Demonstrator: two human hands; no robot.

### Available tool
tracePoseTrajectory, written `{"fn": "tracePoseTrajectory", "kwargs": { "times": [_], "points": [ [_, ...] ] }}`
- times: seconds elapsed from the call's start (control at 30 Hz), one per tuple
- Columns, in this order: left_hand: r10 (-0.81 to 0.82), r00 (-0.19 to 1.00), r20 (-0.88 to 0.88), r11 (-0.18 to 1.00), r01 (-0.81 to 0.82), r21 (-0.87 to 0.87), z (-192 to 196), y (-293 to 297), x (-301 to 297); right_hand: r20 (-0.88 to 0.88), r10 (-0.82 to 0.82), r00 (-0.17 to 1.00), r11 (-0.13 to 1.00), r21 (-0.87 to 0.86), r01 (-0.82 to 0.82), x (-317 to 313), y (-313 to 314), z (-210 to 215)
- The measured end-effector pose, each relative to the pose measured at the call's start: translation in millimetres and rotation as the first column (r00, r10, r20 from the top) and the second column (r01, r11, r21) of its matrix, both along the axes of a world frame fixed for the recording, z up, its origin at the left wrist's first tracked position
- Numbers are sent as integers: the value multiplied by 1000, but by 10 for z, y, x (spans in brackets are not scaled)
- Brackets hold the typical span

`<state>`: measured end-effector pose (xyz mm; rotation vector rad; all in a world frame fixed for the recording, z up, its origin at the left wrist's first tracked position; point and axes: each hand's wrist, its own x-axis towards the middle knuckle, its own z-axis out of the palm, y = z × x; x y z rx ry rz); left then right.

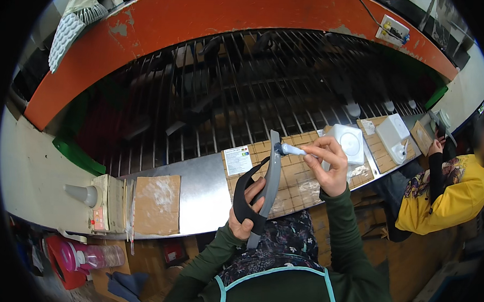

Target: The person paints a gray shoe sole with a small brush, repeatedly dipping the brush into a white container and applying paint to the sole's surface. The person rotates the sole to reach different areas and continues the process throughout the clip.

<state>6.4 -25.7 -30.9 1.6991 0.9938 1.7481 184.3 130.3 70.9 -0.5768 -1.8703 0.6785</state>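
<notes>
My left hand (249,205) is closed around a slipper with a curved grey sole (274,176) and a black upper (242,190). Its fingers pass through the upper, and the sole stands on edge above the bench. Between thumb and fingers, my right hand (330,161) pinches a small brush (294,150) with a pale handle. The dark brush tip touches the sole close to its far end. Just beyond my right hand, a white plastic container (348,144) stands on the cardboard (300,188) that covers the bench.
Ahead runs a rack of metal rods (236,105) under an orange panel (177,26). A printed label sheet (238,160) and a stained cardboard piece (157,204) lie on the metal bench (201,198). At right, a co-worker in yellow (449,195) sits near another white container (392,138).
</notes>
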Motion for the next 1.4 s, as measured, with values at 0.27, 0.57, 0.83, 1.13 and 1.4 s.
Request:
{"fn": "tracePoseTrajectory", "kwargs": {
  "times": [0.27,0.57,0.83,1.13,1.4],
  "points": [
    [15,999,29,1000,-14,-21,64,27,-15,33,-37,999,999,16,37,-8,-41,-80],
    [48,991,124,982,-24,-188,259,-32,-19,74,-55,996,996,80,49,-31,-34,-149],
    [62,976,207,955,2,-296,282,-21,-54,92,-22,996,995,102,13,-37,-26,-154],
    [63,971,230,959,5,-283,288,62,-98,143,5,990,997,69,-15,-31,-32,-156],
    [94,961,260,956,-14,-293,295,86,-119,161,14,987,997,79,-27,-66,-84,-167]
  ]
}}
